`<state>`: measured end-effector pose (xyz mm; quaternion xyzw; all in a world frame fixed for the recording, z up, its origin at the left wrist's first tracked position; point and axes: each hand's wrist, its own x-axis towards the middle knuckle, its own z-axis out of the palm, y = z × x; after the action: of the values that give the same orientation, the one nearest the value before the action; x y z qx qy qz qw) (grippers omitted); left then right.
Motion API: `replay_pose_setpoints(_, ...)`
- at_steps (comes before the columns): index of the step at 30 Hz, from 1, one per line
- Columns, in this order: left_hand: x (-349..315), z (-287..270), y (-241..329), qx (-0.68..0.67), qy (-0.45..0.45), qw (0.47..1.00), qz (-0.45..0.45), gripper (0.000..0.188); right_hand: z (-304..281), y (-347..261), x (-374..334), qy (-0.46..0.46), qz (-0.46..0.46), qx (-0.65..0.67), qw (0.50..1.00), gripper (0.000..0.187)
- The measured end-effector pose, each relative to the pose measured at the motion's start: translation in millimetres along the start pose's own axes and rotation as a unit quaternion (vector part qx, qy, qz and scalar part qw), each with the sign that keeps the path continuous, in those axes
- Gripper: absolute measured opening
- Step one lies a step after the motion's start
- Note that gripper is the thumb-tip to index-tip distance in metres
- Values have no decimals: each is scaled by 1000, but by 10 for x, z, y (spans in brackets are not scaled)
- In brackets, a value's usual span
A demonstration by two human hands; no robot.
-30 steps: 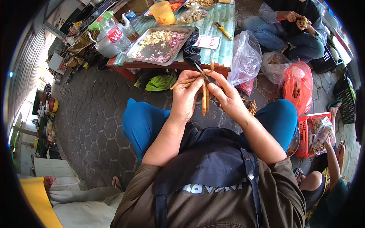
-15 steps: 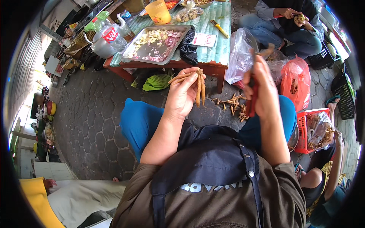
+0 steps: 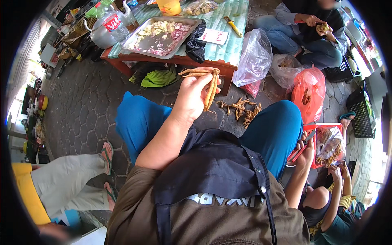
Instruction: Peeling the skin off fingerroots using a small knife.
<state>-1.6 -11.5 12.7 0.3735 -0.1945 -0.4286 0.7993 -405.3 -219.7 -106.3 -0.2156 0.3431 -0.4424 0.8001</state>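
Your left hand (image 3: 191, 93) is pinching a brown root cluster (image 3: 212, 90) near the bench (image 3: 224, 51), fingers apparently leaving its joint exposed; your right hand (image 3: 308, 152) is gripping a knife (image 3: 311, 135) beyond your knee (image 3: 281, 116).

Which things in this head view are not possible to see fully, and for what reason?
In the head view:
The brown roots: the part inside the left hand is covered by that hand.
The knife: part of its handle is covered by the right hand.
The yellow container: its upper part is cut off by the top edge.
The black bag: its dark plastic hides any contents.
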Motion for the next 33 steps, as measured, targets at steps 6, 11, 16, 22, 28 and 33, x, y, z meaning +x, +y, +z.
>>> replay_pose_setpoints(6,-65,80,34,23,0,999,36,17,1643,2,-521,-45,-191,-286,938,46)
replay_pose_setpoints(11,-135,149,100,39,1,998,57,16,2503,604,-480,-276,-390,-561,676,47)
replay_pose_setpoints(16,-156,121,194,43,-6,996,77,13,3074,1080,-631,-370,-381,-587,611,54)
replay_pose_setpoints(22,-181,5,266,42,17,991,128,16,3264,1298,-616,-356,-416,-599,584,55)
replay_pose_setpoints(28,-210,-25,340,88,47,983,152,16,3342,1400,-575,-364,-421,-587,589,53)
replay_pose_setpoints(33,-241,-46,373,89,54,984,144,15,3337,1508,-536,-356,-444,-575,587,52)
